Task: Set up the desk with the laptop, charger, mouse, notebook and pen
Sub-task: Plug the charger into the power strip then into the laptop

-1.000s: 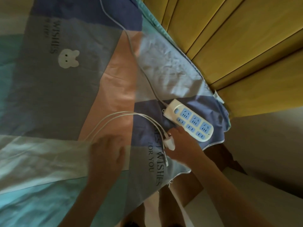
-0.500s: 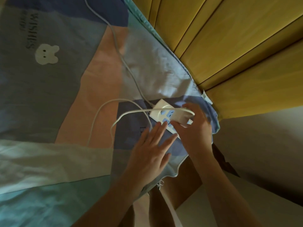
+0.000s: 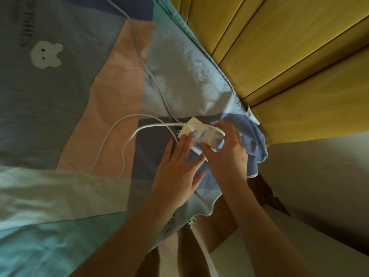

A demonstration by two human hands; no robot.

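Right hand [image 3: 225,154] gripping a white charger plug [image 3: 214,137] between thumb and fingers, holding it down on the power strip [image 3: 191,129]; whether the prongs are seated cannot be told, the hand covers that end. Left hand [image 3: 177,168] flat and spread, fingers extended, fingertips [image 3: 188,137] resting on the near edge of the strip, palm on the cloth beside it. Strip is white with blue socket faces, lying near the corner of a patchwork bedsheet [image 3: 60,96] in grey, pink, blue and teal blocks, with a white rabbit motif [image 3: 46,54] far left. White charger cable [image 3: 119,140] runs from the plug leftward in two loose loops over the pink and blue patches. The strip's own grey cord [image 3: 143,62] leads away toward the top edge. Yellow wooden panel [image 3: 289,56] borders the sheet on the right; pale wall [image 3: 319,172] below it.
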